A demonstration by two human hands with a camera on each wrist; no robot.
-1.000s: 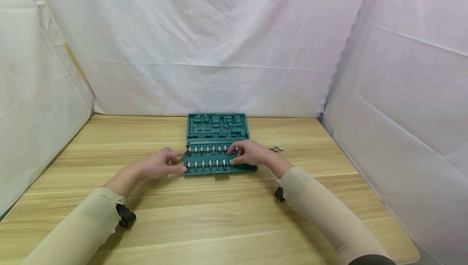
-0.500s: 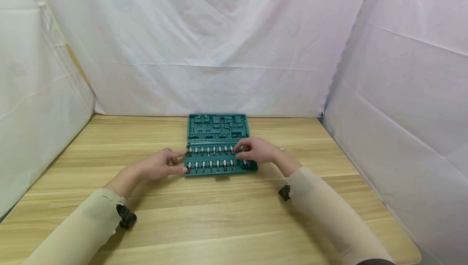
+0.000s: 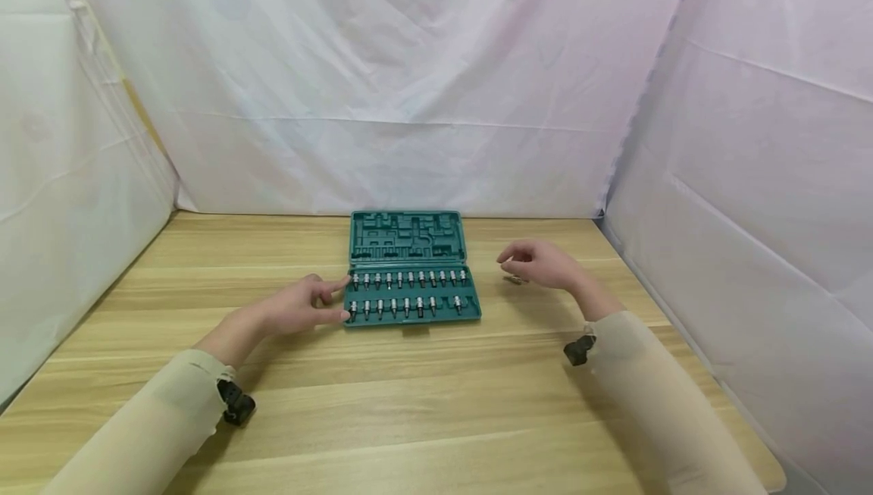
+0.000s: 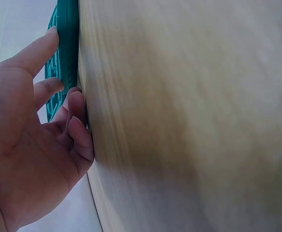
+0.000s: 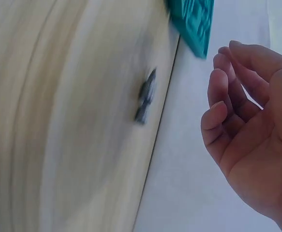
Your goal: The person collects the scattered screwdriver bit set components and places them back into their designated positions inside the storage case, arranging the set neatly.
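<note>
An unfolded green socket case [image 3: 407, 314] lies on the table, holding two rows of silver-and-black bit sockets [image 3: 393, 307]. The lower row has a gap toward its right end. My left hand [image 3: 300, 307] touches the case's left edge with thumb and index finger spread; in the left wrist view its other fingers are curled beside the case. Right of the case, my right hand [image 3: 542, 264] hovers with loosely bent fingers and nothing visible between them. Below its fingertips loose bit sockets [image 3: 514, 280] lie on the wood, blurred in the right wrist view and partly hidden in the head view.
The case's lid [image 3: 407, 236] leans back with its moulded inside showing. Wood-grain tabletop [image 3: 382, 419] extends around the case and toward the front. White cloth [image 3: 382, 101] hangs behind the table and along both sides.
My right hand has left the right part of the case and moved right, over the loose bit sockets. The case's right end is now uncovered. My left hand stays at the left edge.
</note>
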